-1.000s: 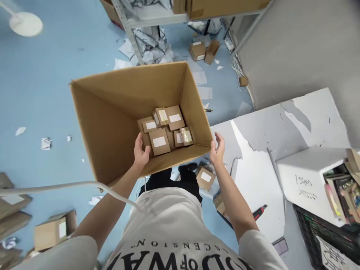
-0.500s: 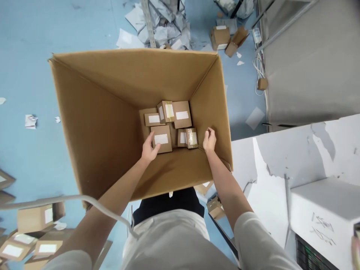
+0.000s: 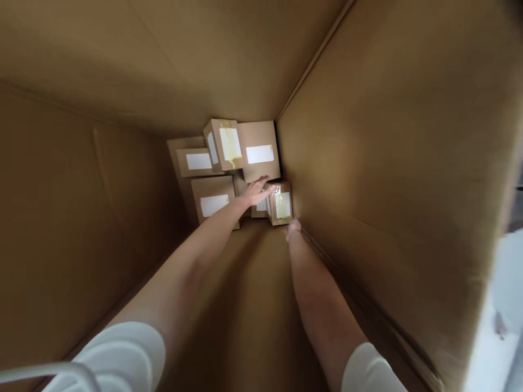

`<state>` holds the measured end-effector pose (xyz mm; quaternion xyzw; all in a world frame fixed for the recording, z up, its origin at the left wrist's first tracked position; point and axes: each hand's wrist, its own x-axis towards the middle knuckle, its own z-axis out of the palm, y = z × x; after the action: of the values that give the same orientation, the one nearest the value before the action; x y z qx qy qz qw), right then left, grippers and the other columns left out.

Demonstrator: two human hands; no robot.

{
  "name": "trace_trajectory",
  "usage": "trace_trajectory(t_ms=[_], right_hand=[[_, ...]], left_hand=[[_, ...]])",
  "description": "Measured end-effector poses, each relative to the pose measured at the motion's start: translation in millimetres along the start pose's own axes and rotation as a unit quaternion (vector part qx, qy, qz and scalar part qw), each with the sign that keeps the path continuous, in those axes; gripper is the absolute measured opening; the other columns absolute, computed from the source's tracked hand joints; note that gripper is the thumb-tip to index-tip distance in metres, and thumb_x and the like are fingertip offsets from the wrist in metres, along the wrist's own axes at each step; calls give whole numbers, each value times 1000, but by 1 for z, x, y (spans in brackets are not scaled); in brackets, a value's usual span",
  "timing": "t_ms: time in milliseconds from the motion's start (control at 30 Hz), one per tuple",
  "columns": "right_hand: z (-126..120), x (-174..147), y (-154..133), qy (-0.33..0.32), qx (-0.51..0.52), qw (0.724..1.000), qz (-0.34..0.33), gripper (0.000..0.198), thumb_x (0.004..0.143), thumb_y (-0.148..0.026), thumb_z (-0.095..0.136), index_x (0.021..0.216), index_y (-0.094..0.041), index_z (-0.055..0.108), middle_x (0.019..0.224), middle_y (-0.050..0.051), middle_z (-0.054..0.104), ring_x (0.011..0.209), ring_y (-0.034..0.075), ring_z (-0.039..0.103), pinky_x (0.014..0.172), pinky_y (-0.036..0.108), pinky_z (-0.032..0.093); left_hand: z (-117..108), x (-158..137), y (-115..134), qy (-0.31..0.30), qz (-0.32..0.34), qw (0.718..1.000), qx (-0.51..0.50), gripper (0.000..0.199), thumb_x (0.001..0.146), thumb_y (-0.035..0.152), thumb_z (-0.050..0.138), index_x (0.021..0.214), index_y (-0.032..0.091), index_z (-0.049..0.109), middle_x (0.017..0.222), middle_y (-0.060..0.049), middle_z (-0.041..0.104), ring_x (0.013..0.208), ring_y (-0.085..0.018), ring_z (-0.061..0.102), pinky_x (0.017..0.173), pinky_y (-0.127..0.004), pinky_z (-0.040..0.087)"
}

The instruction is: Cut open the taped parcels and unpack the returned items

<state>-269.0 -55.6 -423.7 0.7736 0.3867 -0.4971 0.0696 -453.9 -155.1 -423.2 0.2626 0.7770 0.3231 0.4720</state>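
Deep inside a big cardboard carton [image 3: 388, 163], both my arms reach down toward small boxes on its bottom. My left hand [image 3: 257, 191] has its fingers stretched out over the far left edge of a small taped box [image 3: 283, 206]; whether it touches is unclear. At that box's near right corner is my right hand [image 3: 293, 227], its fingers smeared and partly hidden. Left of the taped box, another small box [image 3: 260, 208] shows partly under my left hand. Beyond my left hand lies a larger labelled box [image 3: 261, 137].
A tilted taped box [image 3: 224, 144] leans at the back, beside a flat labelled box [image 3: 192, 163]. Nearer on the left sits a square box [image 3: 211, 190] with a white label. Carton walls rise all around. A pale cable [image 3: 49, 371] crosses my left sleeve.
I have leaned down into the carton, so its walls now fill the view. My left hand has moved from the square box at left to the taped box at right; my right hand has lowered beside it.
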Motion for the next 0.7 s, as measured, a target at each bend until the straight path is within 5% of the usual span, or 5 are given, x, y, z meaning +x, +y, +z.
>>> trace_trajectory(t_ms=[133,300,567,700], right_hand=[[6,35,26,-13,16,994,104,64,94,-56,16,140,-18,38,136,13,50,122,18,51,97,37,44],[8,60,46,-26,63,990,126,61,89,-63,24,137,-30,43,133,9,52,122,19,51,98,41,45],[4,83,54,-78,62,989,110,62,87,-53,28,139,-21,39,137,15,46,120,22,51,91,43,48],[1,87,59,-77,24,994,75,51,84,-43,32,127,-23,49,121,11,57,111,21,56,91,42,46]], left_hand=[[24,38,-13,-85,-65,993,39,85,86,70,23,149,13,26,155,-11,24,143,-28,21,116,-38,20],[52,54,-23,-129,-81,988,32,93,81,75,32,149,12,25,157,-11,18,145,-29,12,118,-39,14],[83,72,-38,-93,-68,992,-52,94,77,75,44,145,11,31,156,-15,20,145,-32,7,118,-44,11],[83,73,-44,-66,-92,991,-75,87,79,71,47,140,10,38,153,-17,27,144,-35,14,117,-47,13]])
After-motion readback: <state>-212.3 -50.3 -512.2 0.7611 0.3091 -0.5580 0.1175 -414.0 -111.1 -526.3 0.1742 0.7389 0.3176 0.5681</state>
